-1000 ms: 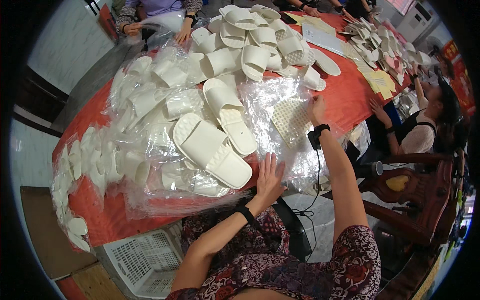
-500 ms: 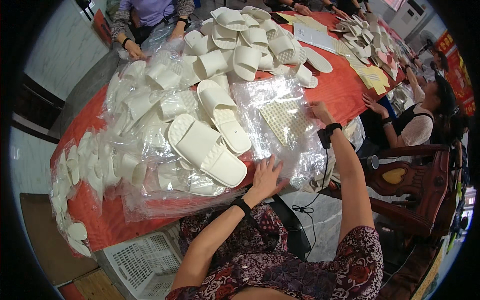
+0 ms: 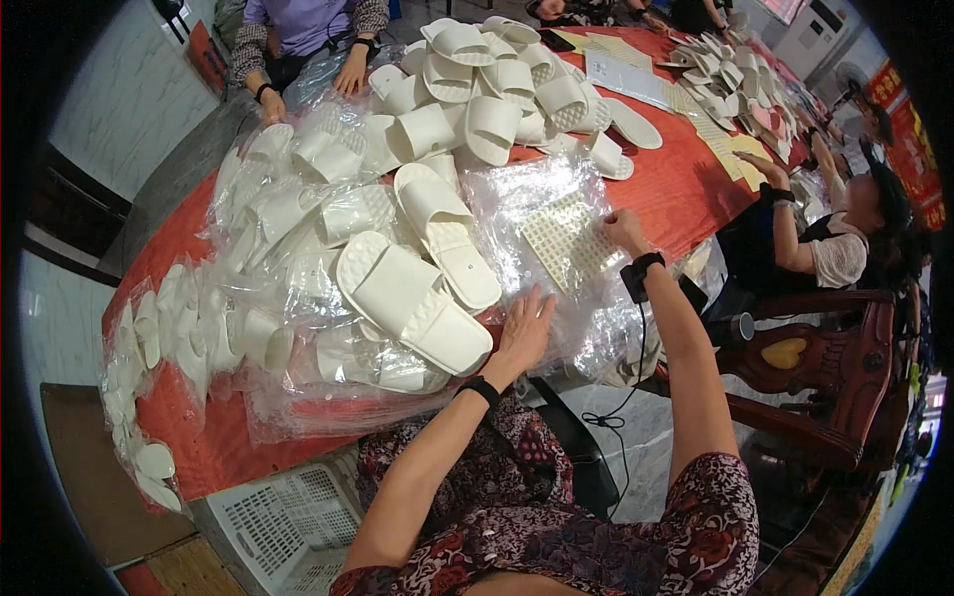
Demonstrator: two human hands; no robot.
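Observation:
My left hand [image 3: 527, 330] lies on clear plastic bags [image 3: 495, 214] at the table's near edge, its fingers stretched out. My right hand [image 3: 626, 234] is at the right edge of a pale yellow sheet of small square stickers [image 3: 568, 238], which rests on the bags. Its fingers are bent and pressed together; anything between them is too small to make out. Just left of my left hand, a cream slipper [image 3: 412, 301] lies on bagged slippers, with a second cream slipper [image 3: 447, 233] beside it.
A big heap of loose cream slippers [image 3: 492, 124] fills the far middle of the red table [image 3: 676, 194]. Bagged slippers [image 3: 184, 328] spread along the left. A white plastic basket [image 3: 283, 526] stands below. People work across the table and at right, near a wooden chair [image 3: 815, 368].
My right hand has moved slightly down and left onto the sticker sheet's edge, its fingers closing together. The left hand has shifted a little up and left. Co-workers' hands have moved.

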